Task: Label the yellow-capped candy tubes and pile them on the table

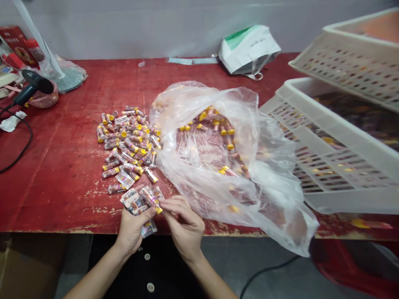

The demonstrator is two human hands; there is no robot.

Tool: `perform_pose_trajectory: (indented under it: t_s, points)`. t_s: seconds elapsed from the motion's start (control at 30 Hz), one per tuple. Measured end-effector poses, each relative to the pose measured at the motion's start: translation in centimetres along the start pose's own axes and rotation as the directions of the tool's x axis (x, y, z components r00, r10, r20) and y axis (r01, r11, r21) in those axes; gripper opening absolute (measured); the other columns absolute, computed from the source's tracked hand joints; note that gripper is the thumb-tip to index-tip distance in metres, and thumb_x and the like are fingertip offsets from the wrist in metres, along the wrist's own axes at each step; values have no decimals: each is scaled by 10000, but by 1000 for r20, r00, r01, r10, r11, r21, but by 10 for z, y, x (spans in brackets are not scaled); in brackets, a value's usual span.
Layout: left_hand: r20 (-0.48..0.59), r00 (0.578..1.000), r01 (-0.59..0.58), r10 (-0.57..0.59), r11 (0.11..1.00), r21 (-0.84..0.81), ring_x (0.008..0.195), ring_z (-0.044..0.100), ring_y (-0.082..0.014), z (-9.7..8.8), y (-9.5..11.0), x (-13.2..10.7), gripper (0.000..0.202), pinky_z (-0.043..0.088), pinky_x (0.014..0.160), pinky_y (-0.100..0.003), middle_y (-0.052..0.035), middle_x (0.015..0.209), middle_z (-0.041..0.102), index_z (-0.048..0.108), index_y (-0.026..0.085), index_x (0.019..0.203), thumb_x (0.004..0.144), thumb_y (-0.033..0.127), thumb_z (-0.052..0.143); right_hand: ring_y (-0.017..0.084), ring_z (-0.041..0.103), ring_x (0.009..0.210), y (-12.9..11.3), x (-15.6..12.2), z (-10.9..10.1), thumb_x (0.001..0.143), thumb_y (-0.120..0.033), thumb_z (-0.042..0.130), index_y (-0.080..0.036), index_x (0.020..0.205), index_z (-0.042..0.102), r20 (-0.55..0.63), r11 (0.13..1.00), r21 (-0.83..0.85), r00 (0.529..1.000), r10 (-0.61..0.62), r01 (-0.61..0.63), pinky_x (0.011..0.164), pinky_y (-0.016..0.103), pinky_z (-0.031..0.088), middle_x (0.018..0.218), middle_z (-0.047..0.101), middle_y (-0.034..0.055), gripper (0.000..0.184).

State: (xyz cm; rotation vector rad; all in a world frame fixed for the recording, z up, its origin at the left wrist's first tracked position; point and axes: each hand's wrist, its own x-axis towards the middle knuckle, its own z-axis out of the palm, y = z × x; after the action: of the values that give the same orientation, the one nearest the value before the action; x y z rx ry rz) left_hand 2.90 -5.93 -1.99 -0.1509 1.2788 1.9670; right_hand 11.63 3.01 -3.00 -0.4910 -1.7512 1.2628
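Note:
My left hand [132, 228] is closed on a fan of small printed labels [134, 202] at the red table's front edge. My right hand [183, 222] pinches a small yellow-capped tube [151, 197] that lies across the labels. Just beyond them lies a pile of several similar small tubes [127, 139] on the table [62, 166]. To the right of the pile sprawls a big clear plastic bag [224, 162], with more yellow-capped tubes inside it.
Two white perforated crates [343, 137] stand stacked at the right. A white and green bag [247, 50] lies at the back by the wall. A black heat gun [33, 87] with its cable, a pink bowl and packages sit at the far left.

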Motion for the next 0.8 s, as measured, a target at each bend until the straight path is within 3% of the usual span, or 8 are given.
perform_pose_trajectory:
  t_s: [0.23,0.3,0.4,0.5,0.6,0.7,0.77,0.8]
  points:
    - [-71,997,11,-13,1000,-29,907,697,-206,2,4,6,596,510,904,-361,-44,931,752,678,193,1081,527,173,897,208,652,814,9,2,10,828,-116,680,-279,860,770,-35,997,27,997,70,-69,821,439,478,864,776,37,190]
    - [-86,996,-4,-2,997,-72,951,693,-215,1,6,11,511,507,918,-359,-55,956,751,687,188,1048,578,231,882,216,656,840,15,7,14,821,-150,691,-263,822,769,-29,990,58,991,129,-127,852,450,482,853,774,47,137]
    - [-142,990,-47,25,988,-150,1029,675,-221,0,7,20,385,504,939,-357,-65,1020,744,692,189,1018,677,306,827,223,672,918,23,17,24,799,-188,709,-236,790,759,24,950,178,966,257,-257,882,436,508,924,766,68,70]
    - [-222,974,-92,52,980,-174,1033,669,-203,1,11,32,372,510,938,-330,-50,1039,741,699,197,1013,674,273,832,215,691,918,30,24,39,772,-194,723,-214,774,748,101,873,319,929,355,-368,862,394,542,948,755,74,33]
    - [-297,946,-186,131,968,-168,983,678,-173,1,21,44,398,524,916,-296,-33,1033,742,709,198,1001,632,204,857,210,697,905,36,31,49,765,-174,713,-206,781,744,77,852,380,930,358,-360,873,378,543,885,759,60,46]
    - [-329,925,-250,190,956,-151,868,692,-145,-3,33,51,411,556,862,-293,-9,990,746,712,202,959,585,138,872,207,694,903,45,62,37,807,-192,667,-202,889,736,24,920,255,953,300,-297,843,361,546,919,759,61,107]
    - [-345,920,-247,187,959,-138,803,693,-134,-7,40,52,391,577,817,-292,1,956,748,713,197,922,573,117,871,203,681,933,53,105,13,864,-192,575,-196,1026,708,9,969,-65,971,240,-239,852,354,536,1015,746,76,209]
    - [-353,918,-239,179,962,-133,793,693,-133,-9,42,52,377,583,803,-288,0,952,749,714,194,913,578,113,867,203,666,974,59,131,-2,886,-166,511,-181,1097,681,-14,943,-268,979,201,-198,884,356,519,1077,728,93,271]
